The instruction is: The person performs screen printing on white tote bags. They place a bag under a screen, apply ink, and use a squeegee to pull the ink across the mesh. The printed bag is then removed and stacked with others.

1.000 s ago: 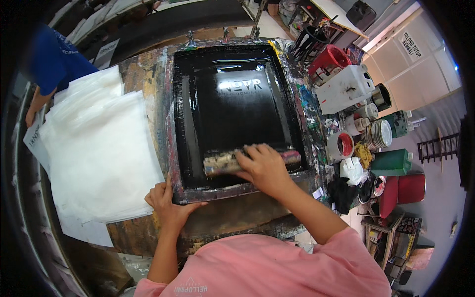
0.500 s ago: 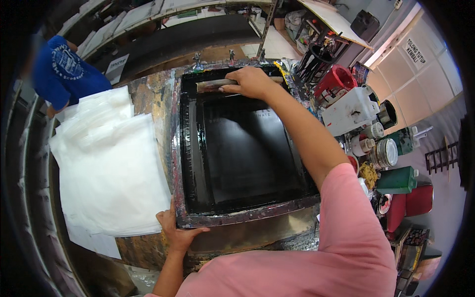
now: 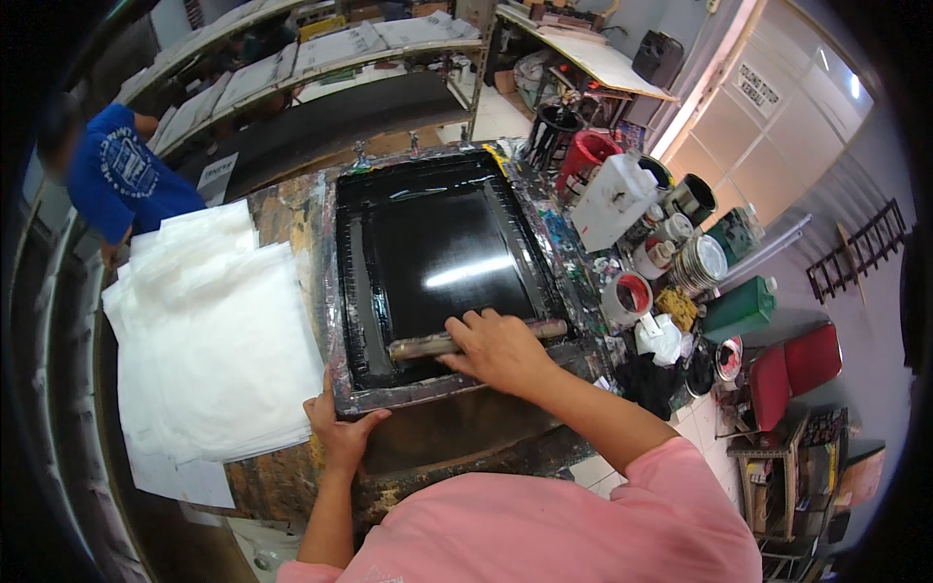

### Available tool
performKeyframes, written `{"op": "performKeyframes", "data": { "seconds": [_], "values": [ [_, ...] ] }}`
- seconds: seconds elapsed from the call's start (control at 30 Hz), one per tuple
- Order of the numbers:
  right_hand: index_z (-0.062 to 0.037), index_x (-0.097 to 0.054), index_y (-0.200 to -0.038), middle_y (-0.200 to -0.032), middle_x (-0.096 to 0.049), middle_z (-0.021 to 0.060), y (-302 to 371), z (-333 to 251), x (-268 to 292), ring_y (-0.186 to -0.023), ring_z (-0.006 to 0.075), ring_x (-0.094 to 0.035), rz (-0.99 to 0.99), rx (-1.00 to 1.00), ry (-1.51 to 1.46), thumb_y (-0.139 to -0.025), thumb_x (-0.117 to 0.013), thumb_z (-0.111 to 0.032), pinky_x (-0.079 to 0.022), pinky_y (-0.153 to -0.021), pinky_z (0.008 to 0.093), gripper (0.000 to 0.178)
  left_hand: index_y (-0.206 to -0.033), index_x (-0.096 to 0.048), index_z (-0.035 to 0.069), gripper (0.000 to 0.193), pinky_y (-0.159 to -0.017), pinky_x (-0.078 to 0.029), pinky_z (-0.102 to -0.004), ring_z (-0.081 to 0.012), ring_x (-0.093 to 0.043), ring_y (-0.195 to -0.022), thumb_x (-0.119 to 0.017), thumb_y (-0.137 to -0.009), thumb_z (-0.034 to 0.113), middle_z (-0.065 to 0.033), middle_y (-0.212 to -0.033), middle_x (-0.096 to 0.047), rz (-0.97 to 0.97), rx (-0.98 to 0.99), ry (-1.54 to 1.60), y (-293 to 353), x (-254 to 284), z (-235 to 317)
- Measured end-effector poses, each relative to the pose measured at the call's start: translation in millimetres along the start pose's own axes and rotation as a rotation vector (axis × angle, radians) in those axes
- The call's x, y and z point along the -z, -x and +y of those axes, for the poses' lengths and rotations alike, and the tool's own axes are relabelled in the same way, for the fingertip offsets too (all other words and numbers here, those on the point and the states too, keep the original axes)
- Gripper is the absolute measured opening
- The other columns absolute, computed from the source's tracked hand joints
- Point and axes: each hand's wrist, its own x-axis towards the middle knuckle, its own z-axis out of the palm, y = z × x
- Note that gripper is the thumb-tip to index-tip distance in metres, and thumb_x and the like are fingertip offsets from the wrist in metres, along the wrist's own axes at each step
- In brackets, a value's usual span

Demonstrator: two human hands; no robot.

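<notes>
A screen-printing frame (image 3: 413, 397) lies on the paint-stained table, its mesh (image 3: 437, 228) coated in glossy black ink. My right hand (image 3: 501, 352) is closed around the handle of a squeegee (image 3: 416, 347), which lies crosswise on the mesh near the frame's close edge. At the near left corner, my left hand (image 3: 342, 434) grips the frame, thumb along the near side and a finger up the left side. What lies under the screen is hidden. To the left sits a stack of white sheets (image 3: 214, 350).
Beyond the stack stands a person in a blue shirt (image 3: 136, 170). Cans, a red bucket (image 3: 585, 160), a white jerrycan (image 3: 614, 199) and a green jerrycan (image 3: 741, 308) crowd the right side. A red chair (image 3: 789, 374) is farther right; shelves (image 3: 321, 58) line the back.
My right hand has drawn the squeegee from the far end of the screen to the near end. My left hand remains at the frame's corner. The view has shifted.
</notes>
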Motion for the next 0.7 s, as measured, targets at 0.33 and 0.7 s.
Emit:
{"op": "performKeyframes", "data": {
  "seconds": [0.33,0.7],
  "values": [
    [-0.0062,-0.067,-0.098,-0.088,-0.066,0.0126,-72.7,-9.2,159.9,-0.088,0.0329,-0.066,0.753,0.107,0.187,-0.095,-0.068,-0.041,-0.045,-0.094,0.0495,0.035,-0.17,-0.028,0.0,0.093,-0.105,-0.047,-0.0364,-0.0192,-0.059,-0.119,-0.073,-0.105,0.048,-0.0116,-0.14,-0.059,0.429,-0.433,0.633,-122.6,21.8,107.3],
    [-0.0046,-0.073,-0.083,-0.079,-0.071,0.0144,-134.8,11.3,215.7,-0.08,0.0358,-0.069,0.798,0.139,0.204,-0.096,-0.065,-0.04,-0.046,-0.081,0.0495,0.039,-0.127,-0.07,-0.003,0.034,-0.1,-0.054,-0.0487,-0.0392,-0.069,-0.115,-0.07,-0.106,0.023,-0.0243,-0.127,-0.071,0.144,-0.524,-0.328,-318.3,-129.5,-14.3]
  ]
}}
